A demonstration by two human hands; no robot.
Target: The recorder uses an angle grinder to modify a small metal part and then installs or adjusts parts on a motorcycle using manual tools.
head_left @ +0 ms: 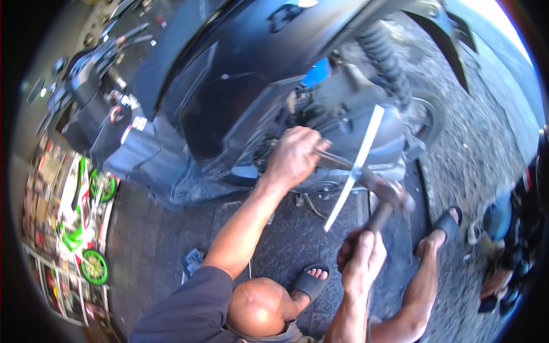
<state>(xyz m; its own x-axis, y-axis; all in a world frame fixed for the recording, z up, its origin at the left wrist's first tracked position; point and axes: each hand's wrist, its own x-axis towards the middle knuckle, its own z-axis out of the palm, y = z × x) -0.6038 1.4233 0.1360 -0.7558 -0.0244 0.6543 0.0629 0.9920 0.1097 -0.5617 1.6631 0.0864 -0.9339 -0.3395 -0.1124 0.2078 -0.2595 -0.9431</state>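
A dark scooter (246,86) stands in front of me, its engine side and wheel to the right. My left hand (294,153) is closed around a thin metal rod (334,158) low at the scooter's side. The rod points right, and its left end is hidden by the hand. In my right hand (363,254) is a hammer (390,195), gripped by its handle, with the head close to the rod's right end. Whether they touch I cannot tell. A straight white strip (343,197) crosses the view beside the hammer head; its kind is unclear.
Dark tiles (289,231) lie under my sandalled feet, with rough ground (463,146) to the right. At the left stands a rack (48,274) near a picture of a green-wheeled motorbike (77,228). A blue cloth (194,260) lies on the floor. Another person's hand (496,284) shows far right.
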